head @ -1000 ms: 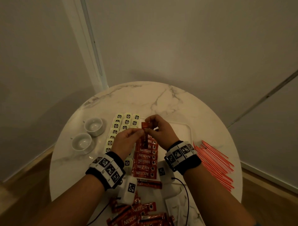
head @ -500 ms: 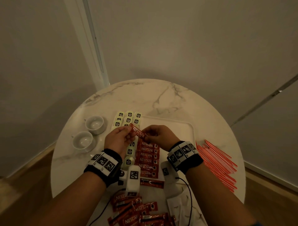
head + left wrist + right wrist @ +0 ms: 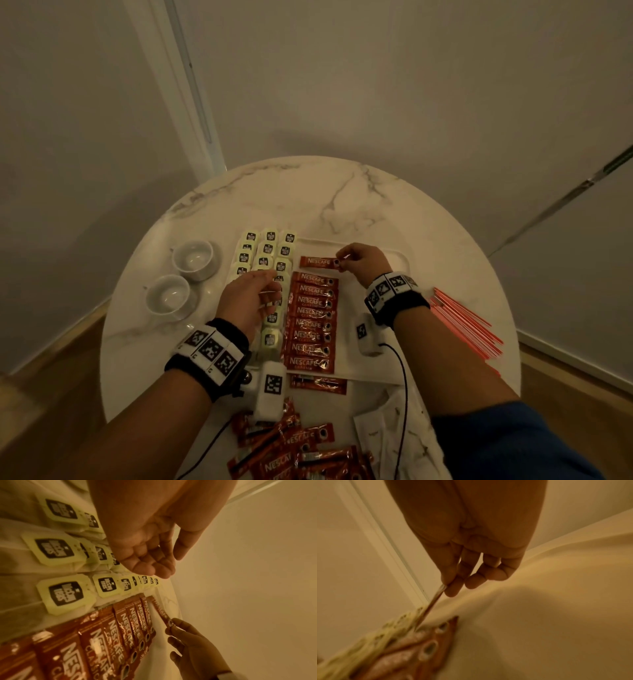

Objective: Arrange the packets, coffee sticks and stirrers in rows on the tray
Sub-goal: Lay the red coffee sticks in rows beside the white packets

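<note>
Tray [image 3: 399,262] sits mid-tabletop [image 3: 342,198], filled left to right by type: packets [image 3: 265,250] in rows on the left side, coffee sticks [image 3: 313,323] in a stacked column next to them, labels up and all facing the same way, likely so each new one just butts against the last. Right part of the tray is bare, probably reserved for the stirrers [image 3: 462,323], which lie in a bundle on the tabletop right of the tray, not yet placed. Loose sticks [image 3: 301,448] pile at the near edge as the feed stock; one stray stick [image 3: 318,383] lies just below the tray. Right hand [image 3: 363,262] pinches the right end of a stick [image 3: 317,262] between thumb and forefinger, other fingers loosely curled; that stick sits at the far end of the column, a small gap from the last one, roughly parallel. From the right wrist view it looks slightly lifted at the held end, can't tell if the far end touches the tray. Left hand [image 3: 248,301] holds nothing, fingers relaxed and half-curled, hovering over the packets. Two cups [image 3: 181,277] stand left of the tray, out of the way.
</note>
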Motion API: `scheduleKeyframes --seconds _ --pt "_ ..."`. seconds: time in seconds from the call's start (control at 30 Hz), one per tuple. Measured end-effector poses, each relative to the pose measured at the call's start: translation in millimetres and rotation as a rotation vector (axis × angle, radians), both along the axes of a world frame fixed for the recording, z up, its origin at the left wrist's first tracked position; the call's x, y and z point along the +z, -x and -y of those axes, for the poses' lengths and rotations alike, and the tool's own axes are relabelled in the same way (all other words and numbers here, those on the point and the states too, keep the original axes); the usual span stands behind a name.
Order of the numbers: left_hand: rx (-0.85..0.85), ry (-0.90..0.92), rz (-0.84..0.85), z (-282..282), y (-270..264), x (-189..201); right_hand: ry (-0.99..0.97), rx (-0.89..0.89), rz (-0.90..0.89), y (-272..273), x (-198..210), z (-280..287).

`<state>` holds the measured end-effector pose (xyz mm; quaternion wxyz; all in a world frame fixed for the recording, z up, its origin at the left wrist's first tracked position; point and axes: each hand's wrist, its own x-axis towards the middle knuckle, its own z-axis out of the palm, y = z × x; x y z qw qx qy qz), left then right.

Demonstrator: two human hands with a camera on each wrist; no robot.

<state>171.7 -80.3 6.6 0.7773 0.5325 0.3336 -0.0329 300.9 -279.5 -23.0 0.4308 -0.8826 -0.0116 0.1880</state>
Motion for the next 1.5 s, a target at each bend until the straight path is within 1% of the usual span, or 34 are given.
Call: scheduleKeyframes --seconds 0.1,0.2,0.33,0.43,0.6,0.77,1.2,1.4,1.5 --pt "-0.056 -0.059 -0.007 1 2 2 0.077 -0.009 -0.028 -4 -13 -4" --pt "-0.109 -0.097 -0.009 2 2 2 0.135 0.008 -0.015 -5 -21 -9" --pt "-0.165 -0.132 -0.003 1 4 -1 0.203 0.049 0.02 -7 -25 -15" --pt "-0.188 -0.152 -0.011 1 6 -2 0.218 0.063 0.028 -9 -25 -21" --pt "-0.25 -0.215 -0.018 4 10 -3 0.279 0.16 0.056 -9 -28 -28" --pt "-0.32 -0.262 -0.012 7 13 -2 0.386 0.309 0.071 -3 -24 -33" --pt "-0.333 -0.274 -0.002 5 15 1 0.378 0.322 0.084 1 -22 -32" --pt "-0.379 -0.295 0.004 3 18 1 0.376 0.332 0.063 0 -18 -32" --pt "-0.391 -0.309 0.008 1 21 0 0.36 0.317 0.094 2 -17 -32"
